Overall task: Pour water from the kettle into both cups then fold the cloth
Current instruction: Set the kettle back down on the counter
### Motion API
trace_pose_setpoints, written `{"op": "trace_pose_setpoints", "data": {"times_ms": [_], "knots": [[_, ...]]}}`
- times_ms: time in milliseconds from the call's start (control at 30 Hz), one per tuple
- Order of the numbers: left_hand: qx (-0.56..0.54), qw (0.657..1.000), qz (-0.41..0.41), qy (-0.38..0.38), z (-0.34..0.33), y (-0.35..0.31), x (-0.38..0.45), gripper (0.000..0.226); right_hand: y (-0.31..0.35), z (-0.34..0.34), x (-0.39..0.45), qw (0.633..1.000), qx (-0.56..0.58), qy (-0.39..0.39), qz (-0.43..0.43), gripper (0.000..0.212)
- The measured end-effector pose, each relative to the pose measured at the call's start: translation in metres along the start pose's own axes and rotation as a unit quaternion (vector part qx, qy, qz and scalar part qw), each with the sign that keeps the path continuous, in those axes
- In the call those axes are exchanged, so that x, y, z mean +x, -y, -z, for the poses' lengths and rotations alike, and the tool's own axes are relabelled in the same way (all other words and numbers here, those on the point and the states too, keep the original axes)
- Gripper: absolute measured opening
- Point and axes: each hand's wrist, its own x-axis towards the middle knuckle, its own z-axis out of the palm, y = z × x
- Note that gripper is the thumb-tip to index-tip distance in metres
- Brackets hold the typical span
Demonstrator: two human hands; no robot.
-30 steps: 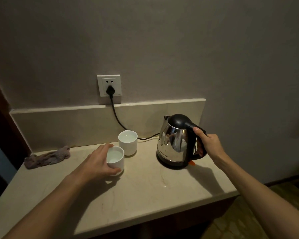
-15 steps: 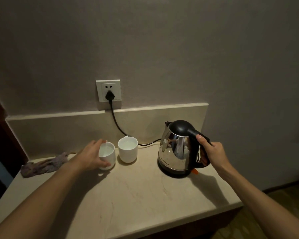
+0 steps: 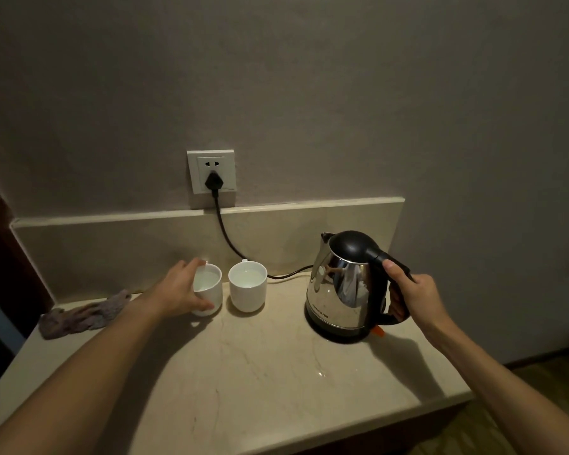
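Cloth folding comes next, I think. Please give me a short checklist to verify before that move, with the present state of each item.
1. Left cup has water: ok.
2. Right cup has water: ok.
3. Kettle upright on its base: ok.
4. Right hand free of the kettle handle: not ok, it grips it.
5. Left hand free: not ok, it holds the left cup.
6. Cloth reachable, unfolded at the counter's left end: ok.

You face a beige stone counter (image 3: 260,372) with a low backsplash (image 3: 112,247) under a grey wall (image 3: 309,93). A white wall socket (image 3: 211,172) holds a black plug (image 3: 214,182); its cord (image 3: 225,233) drops over the backsplash onto the counter.
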Motion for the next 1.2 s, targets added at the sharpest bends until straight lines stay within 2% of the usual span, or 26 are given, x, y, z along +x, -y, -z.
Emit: {"op": "trace_pose_setpoints", "data": {"times_ms": [633, 1000, 1200], "knots": [[0.037, 0.998, 0.036, 0.020, 0.001, -0.007, 0.000, 0.104, 0.006, 0.000, -0.004, 1.000, 0.006, 0.000, -0.009, 0.051], [0.179, 0.979, 0.086, 0.043, 0.006, -0.039, -0.015, 0.104, 0.015, 0.000, -0.011, 0.999, -0.014, 0.004, -0.030, 0.050], [0.205, 0.975, 0.084, 0.023, 0.016, -0.057, -0.026, 0.075, 0.019, 0.002, -0.017, 0.997, -0.063, 0.013, -0.042, 0.055]]}}
